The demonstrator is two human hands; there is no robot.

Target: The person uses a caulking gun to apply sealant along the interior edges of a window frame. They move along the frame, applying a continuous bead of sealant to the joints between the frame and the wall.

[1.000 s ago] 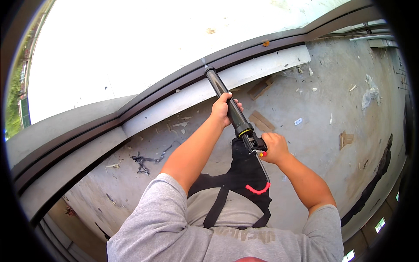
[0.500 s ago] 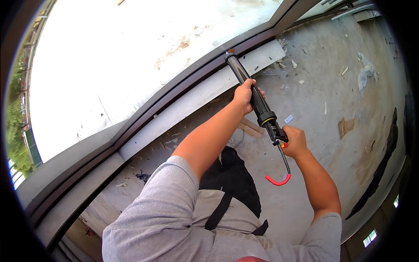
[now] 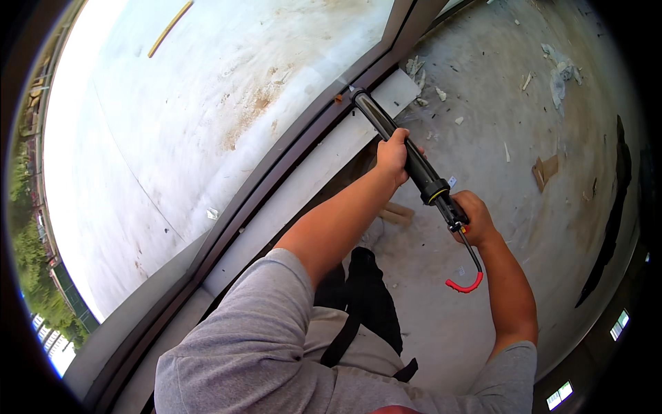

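Both my hands hold a black caulking gun (image 3: 421,171), slanted from upper left to lower right. My left hand (image 3: 394,159) is wrapped round its barrel near the middle. At the rear, my right hand (image 3: 474,215) is closed on the handle and trigger, with the fingers partly hidden behind it. A thin metal rod with a red hooked end (image 3: 472,285) sticks out of the back. The front tip reaches the dark brown window frame (image 3: 298,146), by the glass; whether it touches cannot be made out. A small orange-brown bit (image 3: 338,99) lies on the frame beside the tip.
A pale sill board (image 3: 321,153) runs along the frame. Scattered on the floor are crumpled plastic (image 3: 565,76), a torn cardboard piece (image 3: 544,171), wood strips (image 3: 396,213) and a long black strip (image 3: 608,214). Beyond the glass lies a yellow stick (image 3: 170,29).
The view has turned and shifted. The gun's tip has moved along the frame away from the orange-brown bit, and its rear end has swung slightly right. Both hands keep their hold.
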